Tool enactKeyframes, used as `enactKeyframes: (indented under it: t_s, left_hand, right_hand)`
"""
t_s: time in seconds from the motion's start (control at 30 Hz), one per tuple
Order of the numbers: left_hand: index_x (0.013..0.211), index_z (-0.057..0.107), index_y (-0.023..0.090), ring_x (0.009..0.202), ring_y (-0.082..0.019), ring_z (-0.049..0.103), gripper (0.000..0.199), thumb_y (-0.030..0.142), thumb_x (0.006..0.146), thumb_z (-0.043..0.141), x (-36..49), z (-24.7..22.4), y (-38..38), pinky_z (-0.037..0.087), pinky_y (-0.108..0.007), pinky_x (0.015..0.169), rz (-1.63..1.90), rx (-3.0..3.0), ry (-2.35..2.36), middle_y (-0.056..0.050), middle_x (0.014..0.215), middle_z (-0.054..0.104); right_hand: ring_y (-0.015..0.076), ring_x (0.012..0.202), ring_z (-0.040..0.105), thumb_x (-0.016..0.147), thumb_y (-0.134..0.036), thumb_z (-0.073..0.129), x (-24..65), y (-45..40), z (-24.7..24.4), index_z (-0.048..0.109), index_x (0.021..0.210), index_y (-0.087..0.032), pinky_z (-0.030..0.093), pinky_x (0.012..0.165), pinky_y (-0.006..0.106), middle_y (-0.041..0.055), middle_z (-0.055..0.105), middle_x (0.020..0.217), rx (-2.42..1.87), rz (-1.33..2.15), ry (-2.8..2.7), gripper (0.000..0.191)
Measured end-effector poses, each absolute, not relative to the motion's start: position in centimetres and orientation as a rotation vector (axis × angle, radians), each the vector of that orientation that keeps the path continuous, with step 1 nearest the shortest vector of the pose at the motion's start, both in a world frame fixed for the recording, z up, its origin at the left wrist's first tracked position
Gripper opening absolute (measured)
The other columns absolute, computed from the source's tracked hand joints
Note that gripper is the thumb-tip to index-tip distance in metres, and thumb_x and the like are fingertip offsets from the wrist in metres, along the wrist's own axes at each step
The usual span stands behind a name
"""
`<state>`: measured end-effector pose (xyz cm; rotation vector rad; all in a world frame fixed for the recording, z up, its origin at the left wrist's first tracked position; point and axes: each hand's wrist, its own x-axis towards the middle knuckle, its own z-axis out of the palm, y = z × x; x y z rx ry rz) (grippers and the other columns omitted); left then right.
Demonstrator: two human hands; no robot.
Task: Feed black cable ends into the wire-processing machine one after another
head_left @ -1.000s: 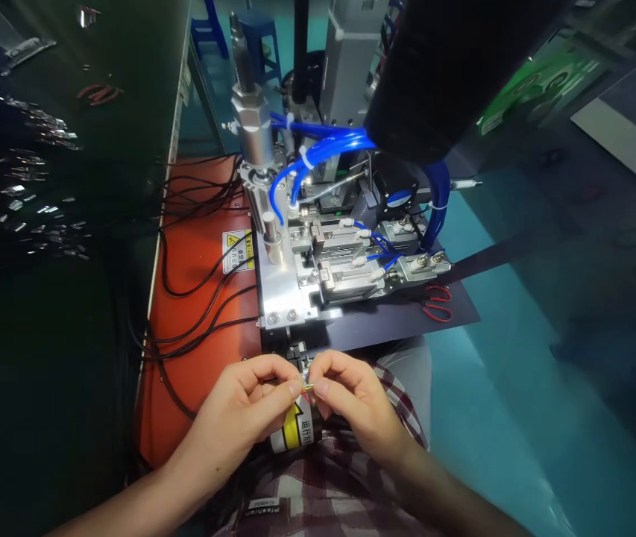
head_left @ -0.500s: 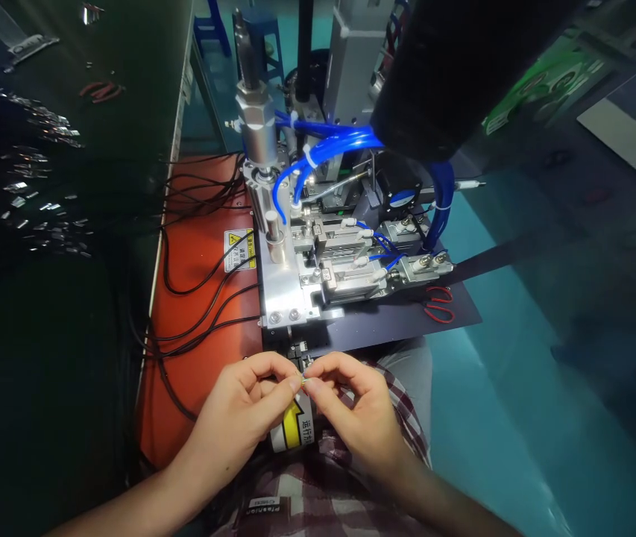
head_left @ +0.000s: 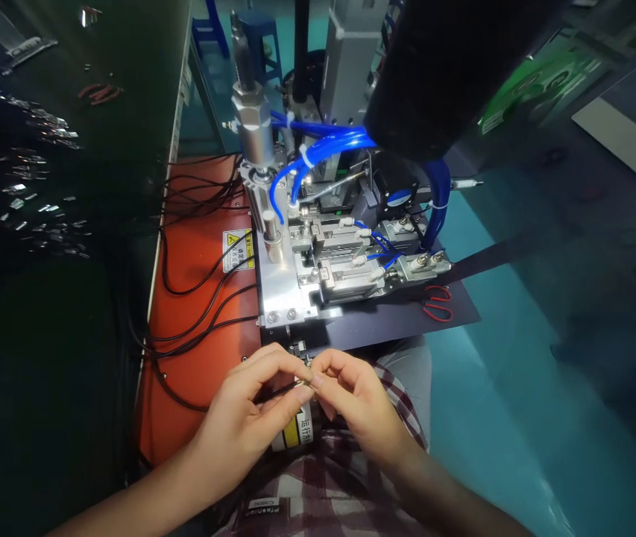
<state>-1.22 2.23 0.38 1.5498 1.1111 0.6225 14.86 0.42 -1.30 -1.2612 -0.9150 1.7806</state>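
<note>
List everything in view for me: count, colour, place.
Machine assembly: one, silver, centre
Tubes: several, blue, over the machine
Base plate: one, dark, under the machine
Panel: one, orange-red, left of the machine
Cables: several, black, across the panel
Warning label: one, white and yellow, panel's right edge
Arrow label: one, white and yellow, below the hands
Looped handles: one pair, red, base plate's right end
Stool: one, blue, top
Shiny bits: many, silvery, far left
Tiny piece: one, pale, unidentifiable, between the fingers
Left hand: one, bare, bottom centre
Right hand: one, bare, beside it
</note>
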Motion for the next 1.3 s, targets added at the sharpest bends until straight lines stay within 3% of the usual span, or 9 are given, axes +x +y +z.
enactKeyframes:
  t_s: [0.17, 0.3, 0.47, 0.53, 0.77, 1.3]
  left_hand:
    - [0.076, 0.059, 0.019, 0.066, -0.010, 0.053, 0.015, 0.027, 0.087, 0.055, -1.1, 0.8, 2.7, 0.042, -0.019, 0.056, 0.624, 1.398, 1.225, 0.002, 0.075, 0.054]
    - [0.095, 0.057, 0.022, 0.062, -0.010, 0.052, 0.011, 0.029, 0.089, 0.052, -1.7, 0.7, 2.9, 0.043, -0.019, 0.053, 0.477, 1.617, 1.325, 0.003, 0.076, 0.053]
    - [0.108, 0.055, 0.023, 0.085, -0.014, 0.058, 0.022, 0.017, 0.093, 0.041, -2.7, -0.6, 3.4, 0.049, -0.022, 0.071, 0.468, 2.062, 1.205, -0.003, 0.097, 0.053]
    - [0.114, 0.054, 0.022, 0.086, -0.015, 0.058, 0.027, 0.014, 0.093, 0.039, -2.9, -1.2, 3.6, 0.050, -0.024, 0.071, 0.452, 2.164, 1.136, -0.005, 0.098, 0.054]
    - [0.115, 0.056, 0.016, 0.086, -0.018, 0.058, 0.030, 0.010, 0.090, 0.041, -3.2, -2.0, 3.7, 0.051, -0.025, 0.068, 0.525, 2.355, 1.120, -0.010, 0.102, 0.055]
    - [0.118, 0.057, 0.016, 0.076, -0.018, 0.056, 0.032, 0.013, 0.092, 0.038, -3.2, -2.3, 3.9, 0.049, -0.027, 0.062, 0.477, 2.462, 1.111, -0.007, 0.089, 0.054]
  right_hand:
    - [0.0089, 0.053, 0.034, 0.084, -0.026, 0.056, 14.7, 0.1, -1.4, 0.051, 0.071, -0.017, 0.029, 0.050, 0.023, -0.0057, 0.041, 0.058, -1.303, 1.618, -1.065, 0.016]
    - [0.0091, 0.052, 0.035, 0.083, -0.027, 0.057, 15.2, 1.3, -2.1, 0.052, 0.071, -0.017, 0.029, 0.049, 0.023, -0.0054, 0.041, 0.058, -1.352, 1.620, -1.087, 0.016]
    - [0.0090, 0.050, 0.037, 0.080, -0.029, 0.059, 15.8, 3.2, -3.1, 0.054, 0.069, -0.016, 0.030, 0.047, 0.022, -0.0055, 0.043, 0.055, -1.381, 1.636, -1.085, 0.017]
    - [0.0089, 0.049, 0.038, 0.080, -0.029, 0.059, 15.9, 3.5, -3.5, 0.054, 0.070, -0.016, 0.030, 0.046, 0.022, -0.0055, 0.044, 0.055, -1.386, 1.649, -1.075, 0.017]
    - [0.0092, 0.050, 0.042, 0.079, -0.030, 0.060, 16.0, 3.9, -4.4, 0.056, 0.070, -0.016, 0.034, 0.047, 0.022, -0.0046, 0.048, 0.057, -1.396, 1.686, -1.057, 0.017]
    - [0.0095, 0.050, 0.042, 0.080, -0.030, 0.058, 16.0, 4.2, -4.1, 0.054, 0.070, -0.016, 0.034, 0.048, 0.022, -0.0051, 0.046, 0.055, -1.412, 1.693, -1.102, 0.018]
